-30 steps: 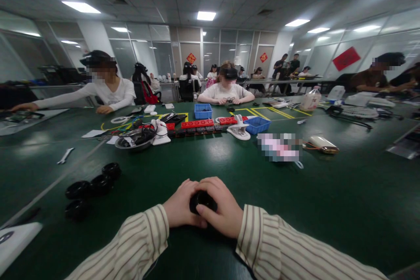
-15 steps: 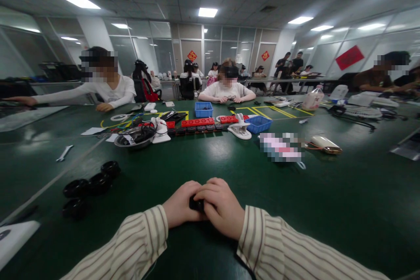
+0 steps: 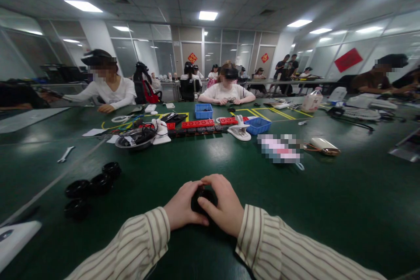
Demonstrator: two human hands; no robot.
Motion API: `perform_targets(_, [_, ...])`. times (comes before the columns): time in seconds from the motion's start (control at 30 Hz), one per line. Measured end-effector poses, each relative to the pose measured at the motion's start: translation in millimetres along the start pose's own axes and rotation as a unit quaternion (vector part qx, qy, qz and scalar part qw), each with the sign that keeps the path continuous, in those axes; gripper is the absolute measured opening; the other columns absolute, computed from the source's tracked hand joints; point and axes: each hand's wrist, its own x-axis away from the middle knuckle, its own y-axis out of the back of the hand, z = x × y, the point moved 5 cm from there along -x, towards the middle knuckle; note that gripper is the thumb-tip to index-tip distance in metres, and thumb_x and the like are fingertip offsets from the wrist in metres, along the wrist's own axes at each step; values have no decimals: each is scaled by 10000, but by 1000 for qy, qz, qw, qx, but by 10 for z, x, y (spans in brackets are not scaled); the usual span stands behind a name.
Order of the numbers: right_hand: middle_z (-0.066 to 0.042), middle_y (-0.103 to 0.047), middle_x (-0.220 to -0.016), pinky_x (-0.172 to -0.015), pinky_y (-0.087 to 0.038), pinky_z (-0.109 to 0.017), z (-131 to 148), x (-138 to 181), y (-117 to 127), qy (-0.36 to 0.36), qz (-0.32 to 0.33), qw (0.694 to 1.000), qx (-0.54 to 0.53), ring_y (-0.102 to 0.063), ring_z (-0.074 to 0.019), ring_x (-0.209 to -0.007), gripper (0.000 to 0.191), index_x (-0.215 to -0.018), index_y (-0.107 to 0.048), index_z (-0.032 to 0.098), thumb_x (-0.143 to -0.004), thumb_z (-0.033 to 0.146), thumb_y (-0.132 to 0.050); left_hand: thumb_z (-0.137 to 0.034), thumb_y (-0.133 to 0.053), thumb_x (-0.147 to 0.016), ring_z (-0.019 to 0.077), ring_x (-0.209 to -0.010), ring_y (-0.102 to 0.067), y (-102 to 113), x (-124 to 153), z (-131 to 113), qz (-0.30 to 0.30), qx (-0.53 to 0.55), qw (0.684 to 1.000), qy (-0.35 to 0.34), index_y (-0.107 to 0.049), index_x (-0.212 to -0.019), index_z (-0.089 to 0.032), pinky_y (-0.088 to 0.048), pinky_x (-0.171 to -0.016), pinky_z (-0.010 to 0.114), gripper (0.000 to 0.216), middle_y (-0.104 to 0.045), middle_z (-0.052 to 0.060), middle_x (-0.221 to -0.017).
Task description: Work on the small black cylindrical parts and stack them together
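1. At six o'clock on the green table (image 3: 328, 192), we find both hands closed around one black round part (image 3: 203, 196), which sits on the tabletop between them.
2. We record the left hand (image 3: 182, 205) cupping its left side. The right hand (image 3: 223, 205) curls over the top and right side, thumb across the front. In our judgement this paired hold steadies the piece against the surface.
3. Four like black round parts (image 3: 92, 183) lie grouped at nine o'clock, well apart from the hands, on the left arm's side. A small wrench (image 3: 65, 154) lies beyond them at ten o'clock.
4. A metal bowl (image 3: 136, 138) and a row of red and black blocks (image 3: 197, 124) stand at twelve o'clock, far off.
5. Against half a second ago, we note the fingers have parted. More of the part's dark top shows now, where only a sliver showed then. The spare parts have not moved.
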Motion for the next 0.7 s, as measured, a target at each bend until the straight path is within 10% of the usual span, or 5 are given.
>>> perform_targets(0.37, [-29,-606,-858,-784,-370,-344,99,-19,-55,42,56,997,20,-485,-183,-837,191,-828,-583,188,-662,103,-542,-208,-672,-551,186,-742,-487,22,-23,-100,-24,-74,996,-38,-525,-734,-165,-405,-713,307,239,-517,0,-766])
perform_targets(0.7, [2,-658,-888,-980,-244,-393,194,15,-43,132,84,987,-36,-549,-155,-906,235,-834,-578,213,-686,91,-442,-225,-680,-561,220,-939,-536,-36,-42,17,69,-38,996,-38,-573,-812,-188,-180,-1037,445,276,-601,-12,-865])
